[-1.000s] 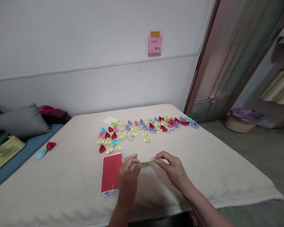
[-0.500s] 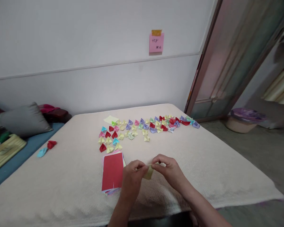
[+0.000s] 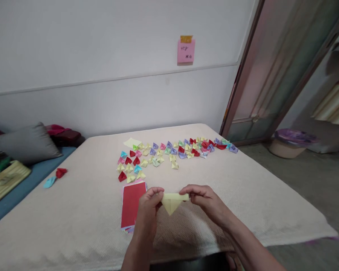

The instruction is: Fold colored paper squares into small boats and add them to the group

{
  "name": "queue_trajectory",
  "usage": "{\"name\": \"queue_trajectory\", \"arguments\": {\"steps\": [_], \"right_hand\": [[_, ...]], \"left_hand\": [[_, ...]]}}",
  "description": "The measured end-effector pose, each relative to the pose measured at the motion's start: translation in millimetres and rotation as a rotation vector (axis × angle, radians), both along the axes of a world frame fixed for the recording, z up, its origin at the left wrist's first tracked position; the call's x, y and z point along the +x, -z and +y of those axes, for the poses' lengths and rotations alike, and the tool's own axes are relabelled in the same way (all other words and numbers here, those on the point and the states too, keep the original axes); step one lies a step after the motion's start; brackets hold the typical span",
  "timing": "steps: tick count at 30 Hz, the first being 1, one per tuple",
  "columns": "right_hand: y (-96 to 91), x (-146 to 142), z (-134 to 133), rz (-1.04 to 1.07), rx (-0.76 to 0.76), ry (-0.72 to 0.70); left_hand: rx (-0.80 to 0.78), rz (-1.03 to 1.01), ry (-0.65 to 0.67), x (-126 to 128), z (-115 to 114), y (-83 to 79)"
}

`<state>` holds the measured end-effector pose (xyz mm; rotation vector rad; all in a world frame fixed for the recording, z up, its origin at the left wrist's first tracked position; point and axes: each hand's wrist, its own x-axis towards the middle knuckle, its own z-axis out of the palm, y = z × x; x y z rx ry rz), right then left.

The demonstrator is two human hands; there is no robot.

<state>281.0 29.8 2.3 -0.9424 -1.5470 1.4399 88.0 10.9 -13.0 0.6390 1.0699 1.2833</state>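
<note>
Cream cloth (image 3: pixel 81 214), part-folded yellow paper (image 3: pixel 171 205)

The left hand (image 3: pixel 149 203) and right hand (image 3: pixel 203 197) pinch opposite ends of it — above the cloth, right of the red-topped stack (image 3: pixel 132 203). The step looks like creasing the top band (image 3: pixel 173 196); the next move seems to call for even finger pressure.

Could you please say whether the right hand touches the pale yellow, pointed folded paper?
Touching: the head view shows the right hand pinching the pale yellow folded paper by its upper right end.
</note>
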Motion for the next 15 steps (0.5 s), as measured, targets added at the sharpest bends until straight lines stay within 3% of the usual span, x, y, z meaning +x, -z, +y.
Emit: {"name": "queue_trajectory", "arguments": {"steps": [4,10,15], "right_hand": [[2.4,-3,0,0.059,-0.043,-0.013],[0.6,-11,-2,0.164,0.086,0.069],[3.6,-15,-3,0.233,-0.020,0.085]], "left_hand": [[-0.023,-0.090,0.052,-1,2,2.0],[-0.149,-0.198,0.106,12,-2,8.0],[-0.213,-0.110,0.222,24,-7,11.4]]}}
